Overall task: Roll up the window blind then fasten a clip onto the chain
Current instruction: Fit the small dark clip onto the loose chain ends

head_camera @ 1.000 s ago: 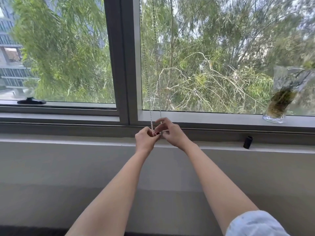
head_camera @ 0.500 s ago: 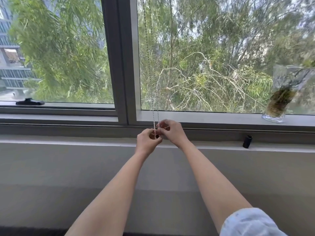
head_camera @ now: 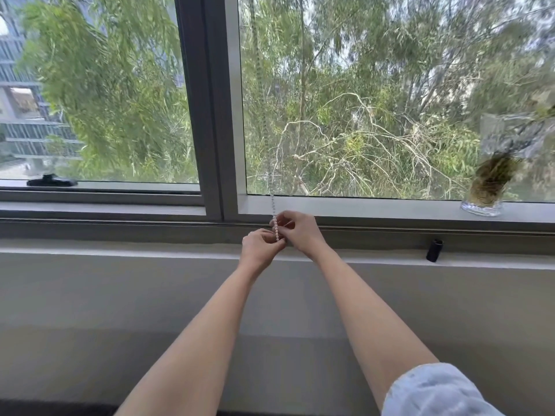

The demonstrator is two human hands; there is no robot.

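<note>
Two hands meet at the bead chain (head_camera: pixel 274 210), low by the window sill's middle: left hand (head_camera: pixel 260 247) fingers pinched shut on the chain, right hand (head_camera: pixel 297 228) fingers closed around it just above; clip hidden, can't confirm. Best approach: keep the chain taut, squeeze clip fully over both strands. Count: one chain loop, one glass vase (head_camera: pixel 489 187) at sill's right, one black cylinder (head_camera: pixel 434 250), blind out of view.

Single head-worn wide-angle view, facing forward and slightly down at a window (head_camera: pixel 360 100) and its sill (head_camera: pixel 120 250). Both forearms reach away from the lens toward the sill's middle. Window frame bows from lens distortion. No second view.
</note>
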